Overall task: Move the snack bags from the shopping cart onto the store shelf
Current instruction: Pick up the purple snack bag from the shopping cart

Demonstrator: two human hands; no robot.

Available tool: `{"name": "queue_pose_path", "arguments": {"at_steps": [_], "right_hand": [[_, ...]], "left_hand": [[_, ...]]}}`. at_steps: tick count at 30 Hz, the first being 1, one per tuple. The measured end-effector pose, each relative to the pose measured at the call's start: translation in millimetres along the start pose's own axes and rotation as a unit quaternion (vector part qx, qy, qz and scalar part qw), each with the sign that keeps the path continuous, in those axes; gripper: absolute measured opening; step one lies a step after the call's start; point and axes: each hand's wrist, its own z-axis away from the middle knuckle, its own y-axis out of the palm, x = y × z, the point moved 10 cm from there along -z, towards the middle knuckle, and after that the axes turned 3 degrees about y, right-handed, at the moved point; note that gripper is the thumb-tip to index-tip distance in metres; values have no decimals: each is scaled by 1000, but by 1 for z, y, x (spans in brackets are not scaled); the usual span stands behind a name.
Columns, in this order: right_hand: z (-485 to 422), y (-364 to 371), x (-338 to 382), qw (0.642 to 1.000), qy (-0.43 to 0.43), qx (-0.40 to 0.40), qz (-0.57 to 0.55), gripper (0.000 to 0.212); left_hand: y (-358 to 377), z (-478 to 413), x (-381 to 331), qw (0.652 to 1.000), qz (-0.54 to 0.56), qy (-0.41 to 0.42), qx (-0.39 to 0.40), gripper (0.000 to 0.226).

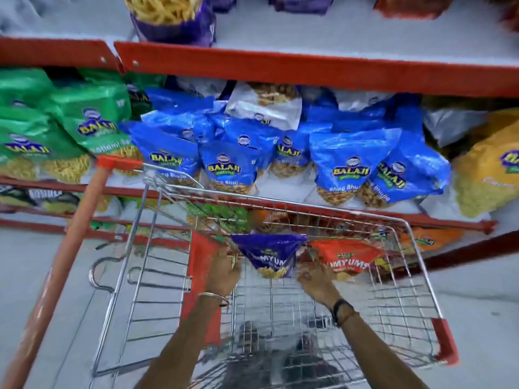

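A purple snack bag (269, 255) hangs inside the wire shopping cart (404, 290), near its far end. My left hand (223, 272) grips the bag's left edge and my right hand (314, 277) holds its right edge. A red snack bag (346, 258) lies just right of it in the cart, behind my right hand. The store shelf (309, 67) with red edges rises beyond the cart, its middle level packed with blue bags (341, 164).
Green bags (92, 122) fill the shelf's left side and a yellow bag (488, 175) sits at the right. Another purple bag (172, 21) stands on the upper level. The cart's red handle bar (59, 265) slants down at the left. Grey floor surrounds the cart.
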Motion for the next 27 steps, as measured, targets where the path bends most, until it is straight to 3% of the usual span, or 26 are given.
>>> {"name": "queue_pose_path", "arguments": {"at_steps": [3, 5, 7, 9, 13, 14, 16, 18, 22, 27], "right_hand": [[-24, 15, -23, 998, 60, 1, -27, 27], [-41, 22, -29, 997, 70, -13, -31, 36], [-59, 27, -32, 994, 68, -40, -71, 22], [-77, 27, -34, 989, 61, -87, -108, 32], [-98, 29, -43, 971, 32, -161, -174, 26], [-101, 30, -47, 968, 24, -173, -180, 25], [-105, 30, -55, 964, 21, -199, -173, 21], [-106, 25, -59, 959, 20, -231, -166, 19], [-101, 17, -50, 954, -7, -264, -142, 16], [-63, 6, -24, 941, -16, -295, -165, 12]], "left_hand": [[29, 0, 47, 990, 51, -131, 11, 39], [55, -2, 70, 981, 88, -168, 50, 43], [74, -19, 80, 978, 108, -161, 77, 48], [94, -35, 95, 976, 121, -158, 88, 47], [103, -61, 100, 984, 137, -108, 25, 18], [101, -64, 99, 989, 115, -88, 5, 22], [108, -69, 108, 982, 170, -81, -11, 49], [113, -71, 120, 977, 189, -90, -28, 52], [114, -74, 138, 971, 209, -104, -48, 44], [71, -57, 82, 970, 200, -131, -46, 15]]}}
